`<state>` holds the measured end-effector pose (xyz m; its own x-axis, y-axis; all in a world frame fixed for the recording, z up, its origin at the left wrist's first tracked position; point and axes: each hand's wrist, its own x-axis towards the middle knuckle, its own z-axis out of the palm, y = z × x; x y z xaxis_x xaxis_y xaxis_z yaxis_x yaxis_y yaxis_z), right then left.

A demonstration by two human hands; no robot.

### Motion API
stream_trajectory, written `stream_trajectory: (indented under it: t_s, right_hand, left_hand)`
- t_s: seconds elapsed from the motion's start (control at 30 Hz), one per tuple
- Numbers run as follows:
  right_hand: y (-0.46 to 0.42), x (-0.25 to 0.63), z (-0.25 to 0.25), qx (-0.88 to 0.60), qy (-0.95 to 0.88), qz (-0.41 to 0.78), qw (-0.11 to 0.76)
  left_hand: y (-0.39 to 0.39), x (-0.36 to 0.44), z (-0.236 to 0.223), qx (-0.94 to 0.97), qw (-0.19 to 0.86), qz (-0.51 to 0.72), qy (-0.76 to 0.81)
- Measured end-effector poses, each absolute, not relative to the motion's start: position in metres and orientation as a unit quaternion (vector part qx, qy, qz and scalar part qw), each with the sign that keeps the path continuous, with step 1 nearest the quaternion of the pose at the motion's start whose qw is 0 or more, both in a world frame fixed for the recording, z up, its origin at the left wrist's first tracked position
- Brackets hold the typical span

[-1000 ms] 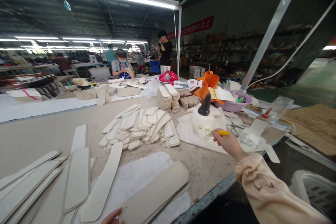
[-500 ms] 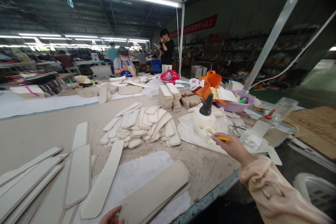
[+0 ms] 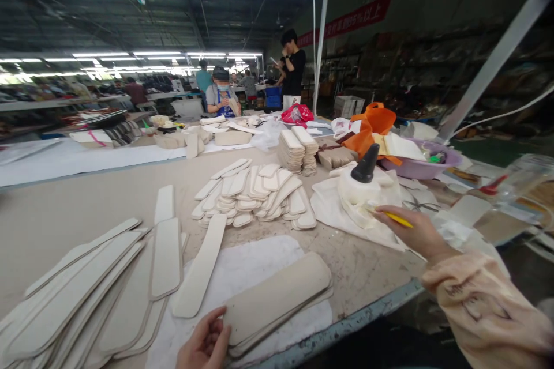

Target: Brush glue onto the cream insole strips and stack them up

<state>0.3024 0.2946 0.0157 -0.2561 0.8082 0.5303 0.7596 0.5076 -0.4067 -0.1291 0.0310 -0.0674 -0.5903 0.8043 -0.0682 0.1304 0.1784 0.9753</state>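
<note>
My right hand is closed round a yellow-handled brush. The brush's pale tip reaches the opening of a white glue container with a black cone on top, which stands on a crumpled white cloth. Near the front edge, my left hand has its fingers curled at the left end of a long beige panel, gripping its corner. That panel lies on top of similar pieces, over a white sheet. A single long pale strip lies just left of them.
Long panels fan out at the left. A heap of short rounded pieces and neat stacks lie beyond. Scissors, a purple basin and a clear jar are at the right. Across the table a person sits working.
The view has swung left, so things appear further right. My left hand shows more fully at the panel's end. The brush tip has shifted slightly at the container's opening.
</note>
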Motion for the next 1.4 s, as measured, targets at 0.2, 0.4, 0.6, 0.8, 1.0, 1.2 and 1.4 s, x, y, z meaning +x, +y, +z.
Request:
stream_trajectory:
  t_s: [0.2,0.4,0.6,0.8,1.0,1.2,1.4]
  right_hand:
    - [0.222,0.263,0.031,-0.583,-0.624,0.169,0.492]
    - [0.129,0.156,0.020,-0.503,-0.484,0.472,0.539]
    - [0.091,0.072,-0.002,-0.442,-0.487,0.597,0.459]
    - [0.083,0.041,-0.014,-0.422,-0.507,0.617,0.429]
    - [0.081,0.032,-0.025,-0.419,-0.536,0.615,0.399]
    - [0.093,0.058,-0.028,-0.455,-0.540,0.570,0.420]
    - [0.113,0.103,-0.025,-0.524,-0.526,0.481,0.466]
  left_hand:
    - [0.028,-0.131,-0.056,0.383,0.325,0.511,0.697]
    - [0.026,-0.127,-0.053,0.396,0.331,0.502,0.694]
    - [0.024,-0.128,-0.053,0.420,0.317,0.491,0.694]
    - [0.025,-0.128,-0.050,0.435,0.311,0.483,0.693]
    - [0.024,-0.128,-0.053,0.430,0.316,0.493,0.686]
    - [0.026,-0.129,-0.057,0.418,0.326,0.494,0.689]
    - [0.026,-0.130,-0.054,0.428,0.303,0.485,0.700]
